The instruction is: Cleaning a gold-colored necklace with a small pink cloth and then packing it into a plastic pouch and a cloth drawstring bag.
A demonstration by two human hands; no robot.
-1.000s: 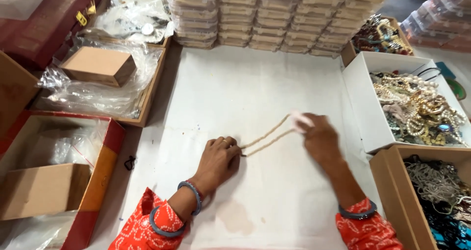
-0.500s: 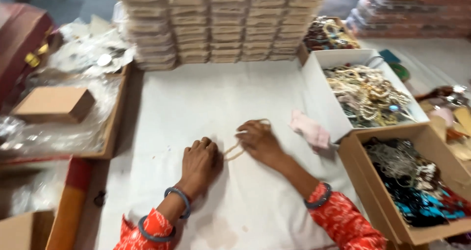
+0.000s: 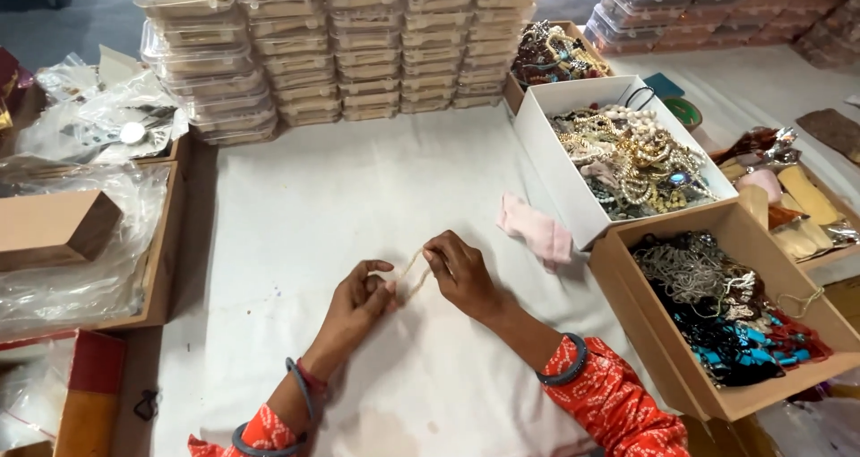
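The beige cord (image 3: 414, 271) lies doubled into a short loop on the white cloth (image 3: 296, 206), stretched between the person's two hands near the middle of the work surface. It looks light, thin and limp, so it should bend freely and carry no shape of its own; the surface appears matte rather than slippery. Best purchase, judging by its form, is a fingertip pinch at each end of the loop, not the slack middle. The left hand (image 3: 358, 303) is closed narrowly, thumb and fingers pinching one end of the cord. The right hand (image 3: 459, 273) is likewise curled, fingertips nipping the other end; both rest low on the cloth. Just right of the hands lies a folded pink cloth (image 3: 536, 229), touching the white box (image 3: 540, 143) of pale beaded jewellery. Nearer the person, a brown box (image 3: 658, 349) holds dark and turquoise beadwork. Stacked clear plastic cases (image 3: 340, 45) line the far edge, and a shallow tray (image 3: 166, 242) with plastic bags sits at left.
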